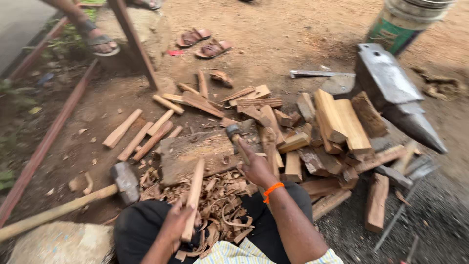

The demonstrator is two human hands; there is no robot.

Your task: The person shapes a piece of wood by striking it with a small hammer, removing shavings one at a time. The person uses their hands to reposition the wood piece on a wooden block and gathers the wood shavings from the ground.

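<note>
Anvil (391,93) sits top right on the dirt, horn pointing down-right, a green-banded bucket (400,22) behind it. Woodpile (317,137) of split blocks fills the middle, spilling toward the anvil base. Flat chopping block (195,156) lies just left of the pile, a heap of curled shavings (220,200) in front of it, against the person's knees. Sledgehammer (124,182) lies left of the block, long handle running off lower left. Loose sticks (139,134) are scattered up-left of the block.

Right hand (256,168) is closed around the handle of a small hatchet (234,133), head over the block's right end; blade edge blurred, probably just above the wood. Left hand (178,220) is wrapped tight on a wooden stick (194,193), held near upright with its top end at the block's near edge. Sandals (202,43) lie top centre.
</note>
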